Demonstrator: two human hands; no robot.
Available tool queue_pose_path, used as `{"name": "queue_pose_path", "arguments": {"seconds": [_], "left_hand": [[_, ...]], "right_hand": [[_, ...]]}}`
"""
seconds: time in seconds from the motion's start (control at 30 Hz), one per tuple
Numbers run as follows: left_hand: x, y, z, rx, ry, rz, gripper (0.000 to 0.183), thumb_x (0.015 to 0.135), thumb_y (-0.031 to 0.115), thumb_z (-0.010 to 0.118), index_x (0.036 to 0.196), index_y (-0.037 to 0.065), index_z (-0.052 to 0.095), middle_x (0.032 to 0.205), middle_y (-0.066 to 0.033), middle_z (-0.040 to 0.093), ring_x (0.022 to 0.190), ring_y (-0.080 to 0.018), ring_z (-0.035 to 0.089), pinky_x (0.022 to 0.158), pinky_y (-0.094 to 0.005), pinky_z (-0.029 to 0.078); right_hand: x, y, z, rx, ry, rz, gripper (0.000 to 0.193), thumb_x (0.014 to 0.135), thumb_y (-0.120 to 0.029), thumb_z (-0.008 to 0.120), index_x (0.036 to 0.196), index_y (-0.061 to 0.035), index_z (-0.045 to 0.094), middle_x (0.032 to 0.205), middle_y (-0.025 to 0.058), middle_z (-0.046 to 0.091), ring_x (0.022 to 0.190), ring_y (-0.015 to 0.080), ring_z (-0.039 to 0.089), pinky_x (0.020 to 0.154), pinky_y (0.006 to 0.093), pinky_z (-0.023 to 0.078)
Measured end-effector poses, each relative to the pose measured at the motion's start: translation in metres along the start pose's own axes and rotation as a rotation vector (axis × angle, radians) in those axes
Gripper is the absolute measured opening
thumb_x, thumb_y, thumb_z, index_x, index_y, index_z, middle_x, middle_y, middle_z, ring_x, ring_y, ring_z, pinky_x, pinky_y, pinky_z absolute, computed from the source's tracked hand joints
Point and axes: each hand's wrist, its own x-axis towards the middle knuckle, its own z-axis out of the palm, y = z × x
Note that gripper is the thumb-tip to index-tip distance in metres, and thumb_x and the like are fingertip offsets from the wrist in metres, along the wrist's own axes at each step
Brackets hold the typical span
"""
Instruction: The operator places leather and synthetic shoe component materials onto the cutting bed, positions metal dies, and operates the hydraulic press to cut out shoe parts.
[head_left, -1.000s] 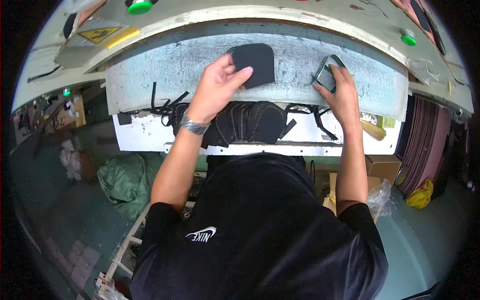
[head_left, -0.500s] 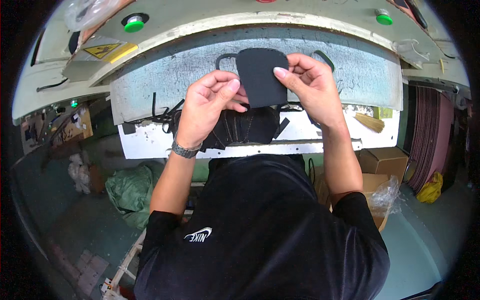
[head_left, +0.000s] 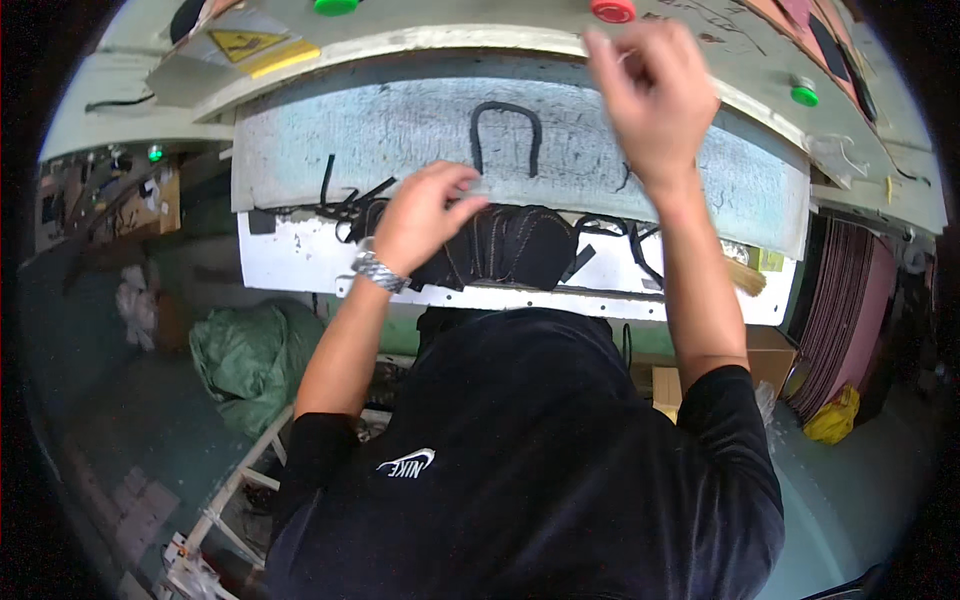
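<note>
My left hand (head_left: 425,215) is just above the near edge of the pale, worn work surface (head_left: 380,120). Its thumb and fingers are apart with nothing between them. Raised at the upper right, my right hand (head_left: 660,105) is near a red push button (head_left: 613,10). It is somewhat blurred; the thumb stands away from the bent fingers, and no object shows in it. A narrow black U-shaped strip (head_left: 537,135) lies on the work surface between my hands. Stitched black pieces (head_left: 515,245) are bunched on the white ledge (head_left: 310,260), partly behind my left hand.
Green buttons (head_left: 804,92) are on the machine front. Black offcut strips (head_left: 350,200) lie by the left hand. At the ledge's right are a straw brush (head_left: 745,278) and a cardboard box (head_left: 770,355). A green sack (head_left: 245,360) rests on the floor at left.
The rounded black piece that both hands held is out of them and no longer visible. My right hand has risen up and right; the left has dropped slightly. The U-shaped strip now shows.
</note>
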Motion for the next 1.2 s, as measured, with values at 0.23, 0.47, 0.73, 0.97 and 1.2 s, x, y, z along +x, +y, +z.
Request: {"name": "queue_pose_path", "arguments": {"seconds": [0.23,0.47,0.73,0.97,1.2], "left_hand": [[-0.013,0.014,0.059,0.384,-0.077,0.151,0.04,0.074,0.024,0.081,0.109,0.009,0.068,0.101,-0.0042,0.059,0.1,-0.0247,0.054,0.082,-0.0398,0.04],[-0.019,0.025,0.065,0.265,-0.037,0.197,0.026,0.078,0.021,0.078,0.1,0.011,0.068,0.102,-0.0005,0.06,0.099,-0.022,0.055,0.082,-0.0377,0.036],[-0.025,0.006,0.033,-0.571,-0.067,-0.227,0.019,0.091,0.009,0.07,0.106,-0.001,0.065,0.091,-0.0042,0.07,0.08,-0.0069,0.065,0.07,-0.0225,0.052],[-0.008,0.005,0.022,-0.86,-0.21,-0.358,0.024,0.094,0.008,0.067,0.115,-0.003,0.061,0.095,-0.0021,0.068,0.08,-0.0048,0.063,0.069,-0.0211,0.052],[-0.025,-0.007,0.03,-0.618,-0.195,-0.367,0.022,0.094,0.009,0.068,0.112,-0.002,0.062,0.086,-0.0001,0.066,0.072,-0.0057,0.062,0.062,-0.0221,0.051]], "right_hand": [[-0.076,0.052,0.083,-0.265,-0.496,0.163,0.022,0.082,-0.021,0.076,0.09,-0.0028,0.067,0.092,0.0168,0.063,0.085,0.0367,0.062,0.075,0.045,0.051],[-0.088,0.053,0.06,-0.111,-0.697,0.21,0.017,0.09,-0.016,0.065,0.095,-0.0002,0.059,0.087,0.0217,0.063,0.086,0.0419,0.061,0.076,0.0472,0.048],[-0.109,0.037,-0.143,-0.286,-1.281,0.635,0.02,0.083,-0.015,0.075,0.086,-0.0002,0.061,0.072,0.0161,0.063,0.068,0.0301,0.062,0.066,0.0386,0.048],[-0.123,0.001,-0.092,0.031,-0.662,0.47,0.034,0.081,-0.017,0.079,0.108,0.0004,0.065,0.089,0.0131,0.069,0.077,0.0214,0.064,0.067,0.0325,0.05],[-0.131,0.008,-0.074,0.196,-0.896,0.698,0.028,0.084,-0.005,0.076,0.109,-0.0007,0.063,0.07,-0.0026,0.053,0.064,0.0047,0.048,0.059,0.0231,0.043]]}}
